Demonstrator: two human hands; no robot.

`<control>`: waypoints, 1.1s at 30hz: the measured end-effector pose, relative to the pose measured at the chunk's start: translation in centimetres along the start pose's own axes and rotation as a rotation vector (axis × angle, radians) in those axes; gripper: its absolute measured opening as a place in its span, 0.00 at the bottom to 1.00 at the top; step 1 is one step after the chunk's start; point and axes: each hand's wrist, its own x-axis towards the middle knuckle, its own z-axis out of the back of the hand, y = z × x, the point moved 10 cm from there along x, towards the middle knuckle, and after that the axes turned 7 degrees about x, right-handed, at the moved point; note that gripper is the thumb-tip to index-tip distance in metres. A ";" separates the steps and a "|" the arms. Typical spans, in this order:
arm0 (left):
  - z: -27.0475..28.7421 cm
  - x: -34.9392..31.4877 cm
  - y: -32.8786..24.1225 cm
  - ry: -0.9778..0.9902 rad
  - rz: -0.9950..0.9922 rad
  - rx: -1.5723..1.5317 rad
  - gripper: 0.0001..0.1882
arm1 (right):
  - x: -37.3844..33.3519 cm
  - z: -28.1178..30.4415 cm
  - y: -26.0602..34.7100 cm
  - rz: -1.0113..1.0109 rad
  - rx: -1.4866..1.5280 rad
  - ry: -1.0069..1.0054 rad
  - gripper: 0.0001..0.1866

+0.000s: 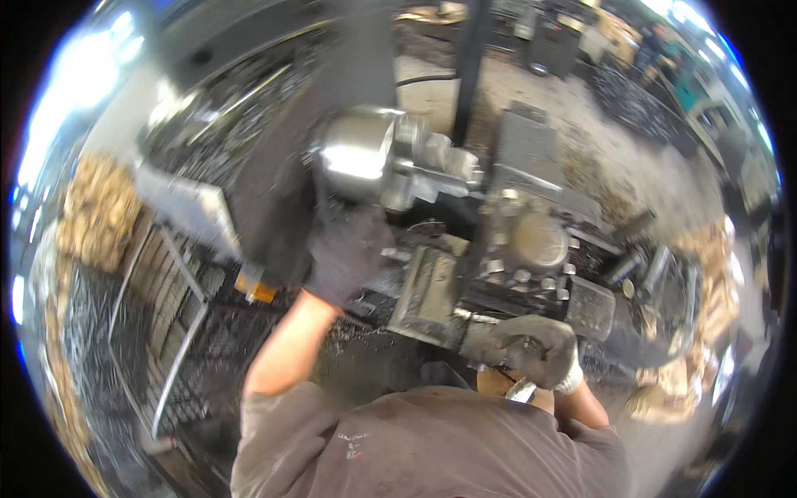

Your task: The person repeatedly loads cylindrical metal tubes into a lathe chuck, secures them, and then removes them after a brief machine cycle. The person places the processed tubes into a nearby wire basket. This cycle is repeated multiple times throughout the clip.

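A lathe fills the middle of the view. Its shiny round chuck [357,156] has stepped jaws facing right. Just below the chuck, my left hand [349,253] in a dark glove is smeared by motion; its fingers do not show clearly. To the right stands the tool post [538,241], a block with several bolts around a round top. My right hand [540,349], in a grey glove with a white cuff, is curled closed at the near side of the carriage [432,295]. What it grips is hidden. A small shiny metal piece [521,390] shows just below that hand.
A metal wire-mesh rack [170,332] stands at the left, by a tan bundle [100,212]. Dark metal chips [241,100] lie at the far left. Cylindrical parts [656,270] lie at the right, near tan sacks [714,274]. A dark upright post [471,75] rises behind the chuck.
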 end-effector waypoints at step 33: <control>10.4 -98.5 -11.4 -0.056 2.651 -0.652 0.27 | -5.9 -83.9 -31.6 -0.774 -0.444 1.607 0.09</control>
